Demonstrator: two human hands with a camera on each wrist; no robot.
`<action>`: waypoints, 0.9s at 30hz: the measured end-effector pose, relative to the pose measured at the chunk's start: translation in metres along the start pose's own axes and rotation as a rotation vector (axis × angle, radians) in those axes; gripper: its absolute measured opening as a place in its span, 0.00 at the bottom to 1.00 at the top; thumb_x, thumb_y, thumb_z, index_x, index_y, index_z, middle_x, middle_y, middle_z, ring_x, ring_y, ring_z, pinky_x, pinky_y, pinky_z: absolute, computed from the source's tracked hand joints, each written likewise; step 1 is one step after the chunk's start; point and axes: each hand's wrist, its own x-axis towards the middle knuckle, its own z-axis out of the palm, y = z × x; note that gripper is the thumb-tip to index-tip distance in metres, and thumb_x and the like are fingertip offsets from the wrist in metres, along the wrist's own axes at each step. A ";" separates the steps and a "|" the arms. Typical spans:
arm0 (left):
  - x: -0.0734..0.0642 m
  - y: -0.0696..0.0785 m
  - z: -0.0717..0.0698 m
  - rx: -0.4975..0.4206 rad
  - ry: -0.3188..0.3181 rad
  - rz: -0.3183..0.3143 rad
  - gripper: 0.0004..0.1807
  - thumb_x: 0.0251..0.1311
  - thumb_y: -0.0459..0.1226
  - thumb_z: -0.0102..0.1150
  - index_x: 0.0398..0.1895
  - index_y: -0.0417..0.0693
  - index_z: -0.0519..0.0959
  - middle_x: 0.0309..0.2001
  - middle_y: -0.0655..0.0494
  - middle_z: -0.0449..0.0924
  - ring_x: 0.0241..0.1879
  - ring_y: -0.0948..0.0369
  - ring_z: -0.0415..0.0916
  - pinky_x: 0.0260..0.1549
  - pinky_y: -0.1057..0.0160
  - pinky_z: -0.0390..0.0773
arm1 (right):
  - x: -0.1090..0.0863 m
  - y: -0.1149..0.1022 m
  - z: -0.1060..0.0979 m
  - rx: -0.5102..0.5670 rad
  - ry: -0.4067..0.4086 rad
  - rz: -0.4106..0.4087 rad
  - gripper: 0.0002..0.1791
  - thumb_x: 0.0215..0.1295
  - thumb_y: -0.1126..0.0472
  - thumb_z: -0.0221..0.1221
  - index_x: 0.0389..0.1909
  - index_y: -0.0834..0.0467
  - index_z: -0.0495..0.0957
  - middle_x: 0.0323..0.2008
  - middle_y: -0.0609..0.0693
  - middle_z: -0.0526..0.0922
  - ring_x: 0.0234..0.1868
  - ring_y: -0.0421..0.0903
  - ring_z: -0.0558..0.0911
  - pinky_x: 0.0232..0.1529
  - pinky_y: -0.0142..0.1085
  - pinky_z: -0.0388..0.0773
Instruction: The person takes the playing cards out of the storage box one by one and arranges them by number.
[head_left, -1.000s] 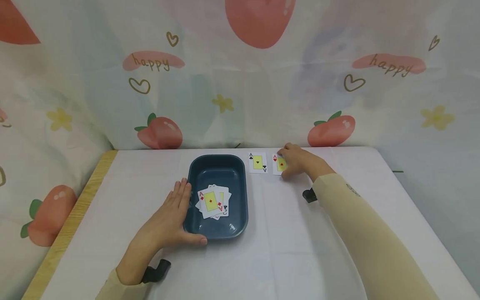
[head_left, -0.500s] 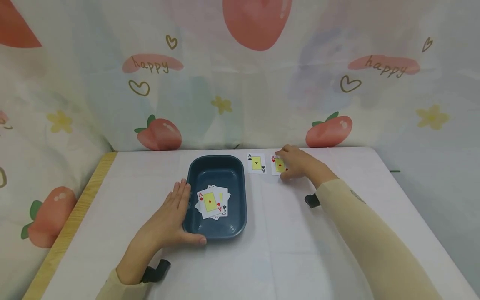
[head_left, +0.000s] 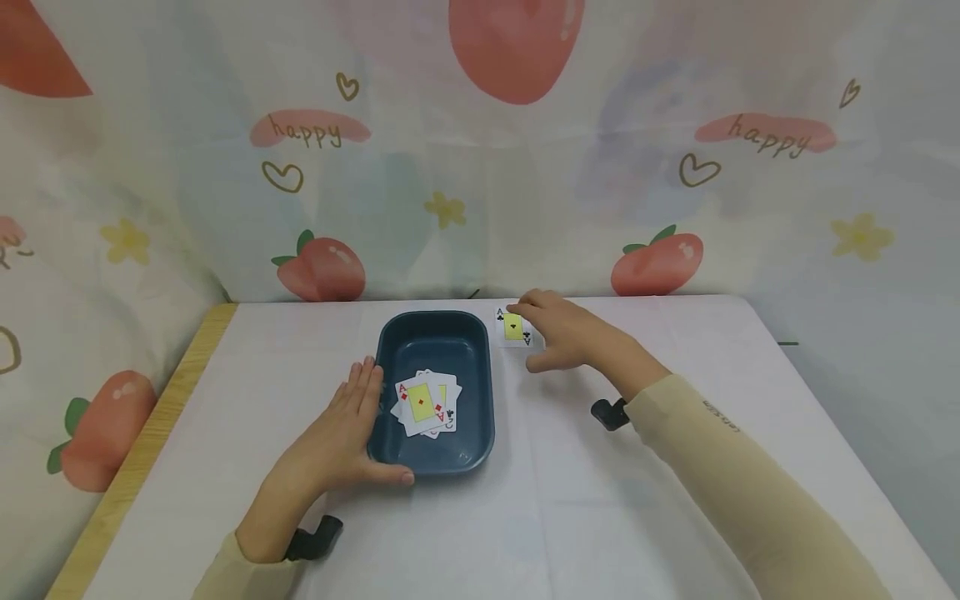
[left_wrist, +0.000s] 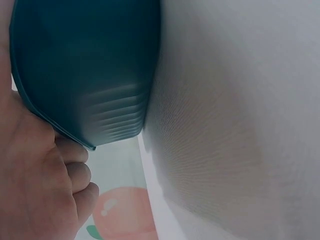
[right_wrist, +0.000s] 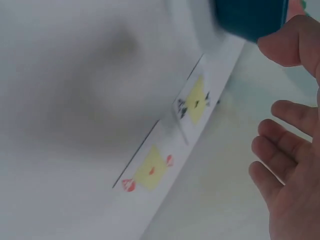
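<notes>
My left hand (head_left: 330, 442) lies along the left side of a dark blue tray (head_left: 468, 446), fingers straight against its rim and thumb by the near edge. Inside the tray is a small pile of playing cards, an ace of diamonds (head_left: 420, 402) on top. My right hand (head_left: 573, 335) hovers over the back of the table with fingers spread and nothing held. Its fingertips are near the ace of clubs (head_left: 513, 328), which lies face up right of the tray. The right wrist view shows the ace of hearts (right_wrist: 151, 170) flat on the table; in the head view the hand hides it.
A white cloth (head_left: 480, 542) covers the table, with a wooden edge (head_left: 142, 442) bare at the left. Behind stands a printed curtain (head_left: 525, 183) with peaches and hearts. Black wrist straps (head_left: 315, 539) show on both wrists.
My right hand has left the ace of hearts and shifted left to the ace of clubs, its fingers spreading wider. The left hand and the tray stay where they were.
</notes>
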 end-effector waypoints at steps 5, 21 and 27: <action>0.001 -0.001 0.002 0.003 0.004 -0.001 0.84 0.25 0.76 0.70 0.80 0.38 0.41 0.81 0.42 0.34 0.80 0.45 0.32 0.75 0.43 0.47 | 0.001 -0.016 -0.006 0.009 0.029 -0.056 0.45 0.48 0.53 0.64 0.72 0.56 0.66 0.66 0.55 0.69 0.61 0.51 0.70 0.58 0.47 0.76; 0.001 -0.001 0.003 0.005 0.001 0.000 0.84 0.25 0.77 0.70 0.80 0.38 0.42 0.81 0.43 0.34 0.80 0.45 0.32 0.75 0.43 0.47 | 0.010 -0.053 -0.002 -0.004 0.057 -0.156 0.46 0.49 0.49 0.67 0.72 0.53 0.65 0.66 0.51 0.68 0.64 0.48 0.69 0.64 0.43 0.73; 0.001 -0.001 0.003 0.011 0.006 0.009 0.84 0.25 0.77 0.69 0.79 0.37 0.42 0.81 0.42 0.34 0.80 0.45 0.32 0.75 0.43 0.47 | 0.012 -0.066 -0.001 -0.023 0.064 -0.196 0.47 0.50 0.46 0.67 0.73 0.53 0.64 0.67 0.51 0.67 0.65 0.47 0.68 0.65 0.42 0.72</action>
